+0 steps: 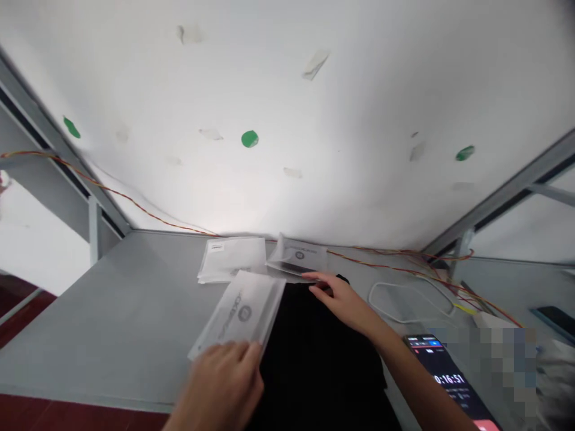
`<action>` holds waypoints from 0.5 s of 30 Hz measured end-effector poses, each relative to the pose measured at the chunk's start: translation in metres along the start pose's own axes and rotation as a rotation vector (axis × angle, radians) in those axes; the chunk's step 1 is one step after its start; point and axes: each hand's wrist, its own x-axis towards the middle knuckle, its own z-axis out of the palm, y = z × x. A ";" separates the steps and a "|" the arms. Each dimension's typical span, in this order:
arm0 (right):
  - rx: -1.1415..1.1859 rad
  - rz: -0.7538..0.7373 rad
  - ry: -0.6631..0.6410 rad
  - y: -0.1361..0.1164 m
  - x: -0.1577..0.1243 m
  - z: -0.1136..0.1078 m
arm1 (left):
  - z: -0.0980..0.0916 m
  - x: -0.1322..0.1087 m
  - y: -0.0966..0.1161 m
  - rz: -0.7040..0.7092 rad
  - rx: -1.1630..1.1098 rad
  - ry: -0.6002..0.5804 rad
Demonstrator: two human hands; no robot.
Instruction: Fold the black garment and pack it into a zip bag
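Observation:
My left hand (231,377) is closed on the near end of a frosted white pouch (240,308) with dark printed lettering and a round logo. The pouch slants over the left edge of a black piece of fabric (323,359), which lies flat on the table. Near the far edge of that fabric is my right hand (336,296), its fingers apart and slightly curled. Just beyond those fingers lies a second printed pouch (299,256), one corner lifted. To its left, more white pouches (233,257) lie stacked, the top one bearing a small label.
A phone (449,371) with a running timer lies on the right, beside a blurred-out patch. A white cable loop (381,302) and twisted red-yellow wires (359,260) run along the grey table (112,317). Behind stands a white wall (269,90) with green dots and tape scraps.

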 end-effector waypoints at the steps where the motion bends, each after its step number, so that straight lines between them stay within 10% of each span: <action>1: -0.083 -0.006 0.028 0.007 -0.013 -0.007 | 0.013 0.000 0.014 0.005 -0.031 -0.039; 7: -0.285 0.096 0.098 0.042 -0.076 -0.027 | 0.062 0.017 0.051 -0.174 -0.038 -0.085; 15: -0.226 0.267 -0.002 0.055 -0.065 -0.035 | 0.070 0.018 0.054 -0.292 -0.193 -0.122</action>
